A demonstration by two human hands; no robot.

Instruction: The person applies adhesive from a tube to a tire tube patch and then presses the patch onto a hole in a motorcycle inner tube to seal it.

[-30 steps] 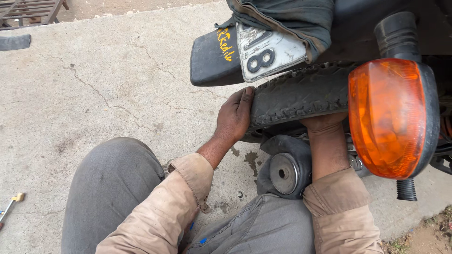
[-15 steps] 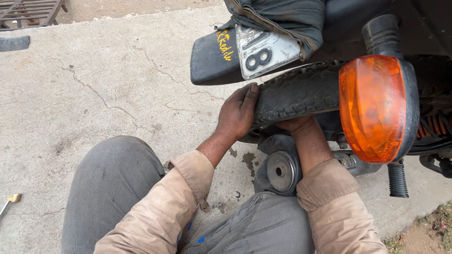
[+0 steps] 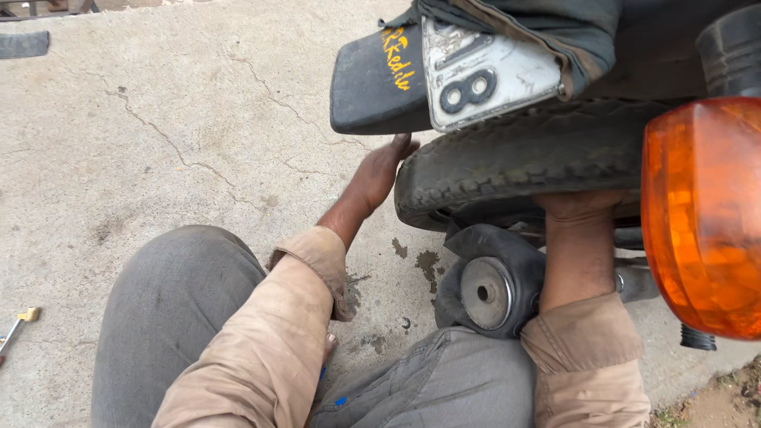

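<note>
Tyre (image 3: 523,162) gripped by left hand (image 3: 379,170) at edge, right hand (image 3: 583,208) underneath, bare concrete (image 3: 158,143) leftward

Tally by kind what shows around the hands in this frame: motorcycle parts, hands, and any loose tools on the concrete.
Hands: 2, left hand and right hand, both on the tyre
Tyres: 1
Orange indicator lamps: 1
Black mudguards: 1
White rear plates: 1
Round metal hubs: 1
Loose tools: 1, at the left edge
Total: 8
</note>
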